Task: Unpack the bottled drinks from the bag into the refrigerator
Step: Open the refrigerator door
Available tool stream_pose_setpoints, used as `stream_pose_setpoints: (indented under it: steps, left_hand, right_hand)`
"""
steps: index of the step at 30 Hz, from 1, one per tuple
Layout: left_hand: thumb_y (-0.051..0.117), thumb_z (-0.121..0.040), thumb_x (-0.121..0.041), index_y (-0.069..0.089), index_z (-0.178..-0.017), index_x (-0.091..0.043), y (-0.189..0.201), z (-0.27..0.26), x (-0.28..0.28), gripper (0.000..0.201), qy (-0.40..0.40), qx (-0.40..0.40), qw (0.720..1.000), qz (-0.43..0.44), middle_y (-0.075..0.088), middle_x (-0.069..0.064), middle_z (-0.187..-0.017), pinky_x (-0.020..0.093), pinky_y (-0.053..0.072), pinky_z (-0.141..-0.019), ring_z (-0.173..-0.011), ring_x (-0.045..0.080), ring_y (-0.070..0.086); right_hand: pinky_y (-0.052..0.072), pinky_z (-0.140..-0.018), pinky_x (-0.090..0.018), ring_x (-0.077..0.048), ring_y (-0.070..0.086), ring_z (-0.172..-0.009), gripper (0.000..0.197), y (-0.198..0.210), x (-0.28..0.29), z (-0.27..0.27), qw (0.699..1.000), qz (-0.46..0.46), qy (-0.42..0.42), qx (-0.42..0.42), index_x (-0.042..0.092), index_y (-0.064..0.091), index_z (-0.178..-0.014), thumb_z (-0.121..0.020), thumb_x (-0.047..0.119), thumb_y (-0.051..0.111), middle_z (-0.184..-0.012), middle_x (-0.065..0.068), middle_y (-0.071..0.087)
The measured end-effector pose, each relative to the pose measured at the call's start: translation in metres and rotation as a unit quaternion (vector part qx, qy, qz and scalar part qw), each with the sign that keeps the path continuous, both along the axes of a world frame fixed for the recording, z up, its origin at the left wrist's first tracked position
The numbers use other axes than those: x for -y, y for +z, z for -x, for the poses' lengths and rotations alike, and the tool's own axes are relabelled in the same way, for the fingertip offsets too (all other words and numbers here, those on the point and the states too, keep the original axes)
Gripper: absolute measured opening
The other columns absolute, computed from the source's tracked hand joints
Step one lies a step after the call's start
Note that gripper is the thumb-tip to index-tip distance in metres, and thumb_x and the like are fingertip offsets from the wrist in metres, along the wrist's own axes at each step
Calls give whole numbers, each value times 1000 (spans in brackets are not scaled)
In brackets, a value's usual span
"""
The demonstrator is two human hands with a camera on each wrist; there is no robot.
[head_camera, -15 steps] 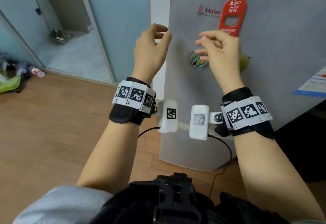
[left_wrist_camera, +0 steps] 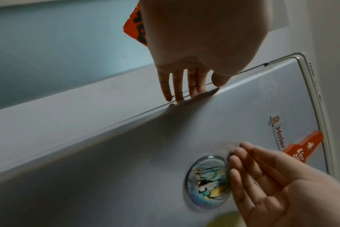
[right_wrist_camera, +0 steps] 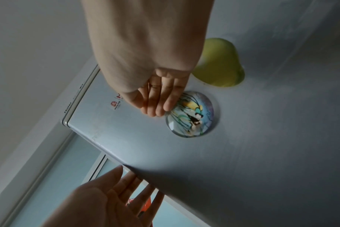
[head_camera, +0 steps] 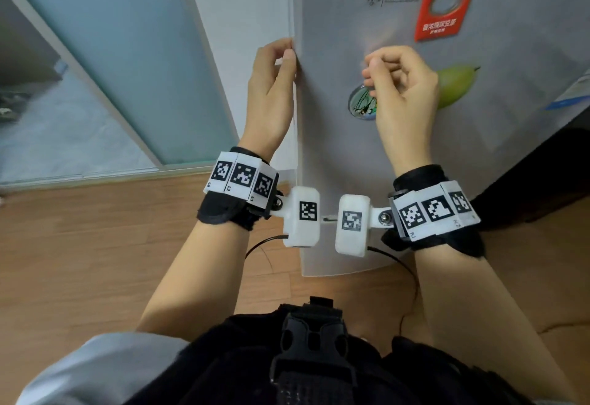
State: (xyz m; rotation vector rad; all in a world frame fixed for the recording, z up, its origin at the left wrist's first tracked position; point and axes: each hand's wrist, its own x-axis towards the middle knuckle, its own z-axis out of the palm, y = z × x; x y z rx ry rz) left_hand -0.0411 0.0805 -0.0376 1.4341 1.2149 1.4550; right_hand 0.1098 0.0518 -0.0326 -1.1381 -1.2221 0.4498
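The grey refrigerator door [head_camera: 335, 165] stands closed in front of me. My left hand [head_camera: 287, 57] is at the door's left edge. In the right wrist view its fingers [right_wrist_camera: 144, 188] reach behind that edge, and in the left wrist view its thumb [left_wrist_camera: 219, 79] lies on the front by the seam. My right hand [head_camera: 376, 69] hovers in front of the door with loosely curled fingers and holds nothing; its fingertips [right_wrist_camera: 155, 110] are just beside a round glass magnet [right_wrist_camera: 192, 115]. No bag or bottle is in view.
The door also carries a green pear magnet [head_camera: 456, 85] and a red bottle-opener magnet [head_camera: 447, 2]. A frosted glass sliding door [head_camera: 111, 69] stands to the left above the wooden floor [head_camera: 95, 261]. Dark furniture [head_camera: 549, 175] is close on the right.
I have come closer to the refrigerator. My left hand has moved from open air onto the door's left edge. My right hand has sunk a little and stays in front of the door.
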Motion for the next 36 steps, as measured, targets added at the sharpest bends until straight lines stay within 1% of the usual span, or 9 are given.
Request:
stream_pose_setpoints:
  steps: [2,5,10,14,18,21,28,33,36]
  left_hand:
    - [40,-96,-26,54,-116,-6,0,-1,1,31,-8,9,1000,-3,58,0,-111,31,48,-94,-98,14,56]
    - [44,-91,-31,54,-118,-4,3,0,2,40,-10,16,1000,2,59,5,-115,36,51,-97,-99,15,56]
    - [50,-80,-48,60,-109,-20,5,6,16,42,-11,-24,1000,-10,61,4,-114,47,52,-95,-101,20,62]
    - [51,-91,-28,61,-104,-9,1,7,50,26,-15,-48,997,-55,65,7,-98,52,56,-83,-84,17,63]
    - [55,-91,-15,59,-91,-18,1,-4,104,5,-27,-61,992,-110,60,-3,-79,51,56,-72,-72,18,59]
    - [58,-90,-14,63,-95,-18,-3,-19,152,8,-42,-61,987,-143,63,-2,-86,49,56,-70,-76,25,62]
    - [57,-92,-9,66,-112,-7,-13,-72,259,22,-154,-39,974,-162,69,1,-101,47,59,-76,-90,20,70]
    - [56,-89,-6,66,-108,-4,-14,-113,296,22,-121,-49,969,-211,64,-4,-93,28,59,-68,-78,7,65]
    - [54,-86,-2,60,-114,0,-13,-135,302,29,-55,-33,966,-251,55,6,-104,12,48,-66,-81,-5,54]
  right_hand:
    - [52,-71,-37,-25,64,-77,19,-1,2,5,1000,-2,-18,1,32,59,-80,-87,16,54,-84,-11,65]
    - [54,-75,-38,-13,61,-79,13,0,9,12,1000,4,-20,2,23,64,-88,-88,13,55,-92,-6,61]
    - [54,-77,-35,-10,60,-81,14,2,29,10,1000,8,-4,6,15,64,-98,-89,11,55,-99,-11,61]
    - [52,-69,-32,-9,58,-75,14,1,57,6,999,-11,-43,2,23,61,-85,-87,11,55,-90,-8,59]
    - [48,-64,-24,-9,56,-73,13,-2,110,-3,995,-31,-97,-4,23,59,-82,-85,10,56,-87,-8,60]
    - [52,-66,-25,-13,60,-87,10,-7,163,-11,990,-33,-137,32,16,62,-94,-85,14,58,-95,0,56]
    - [56,-80,-30,-13,50,-117,50,-26,287,-46,976,24,-190,104,11,51,-129,-84,29,64,-128,-6,47]
    - [54,-91,-35,-13,48,-121,71,-38,348,-82,959,82,-257,91,16,34,-140,-81,37,66,-137,-4,40]
    - [48,-100,-40,-17,47,-123,69,-46,369,-108,943,95,-314,59,12,31,-141,-85,35,63,-137,-7,40]
